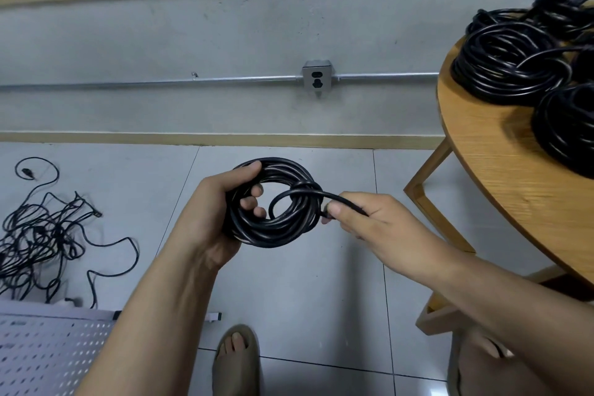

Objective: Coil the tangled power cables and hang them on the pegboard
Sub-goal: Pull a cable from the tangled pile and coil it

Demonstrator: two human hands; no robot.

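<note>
Over the floor [321, 283], you are tying off the coil [283, 231], left grip [209, 212] clasping it, right grip [369, 222] pinching the tail [340, 198], which likely needs cinching.

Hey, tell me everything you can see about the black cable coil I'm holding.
The coil is a bundle of many round loops of black cable with a smooth, slightly glossy jacket. It is held above the tiled floor, its opening facing the camera. The left hand grips its left side, fingers through the centre. Its loose end loops around the right side and is pinched by the right hand.
</note>
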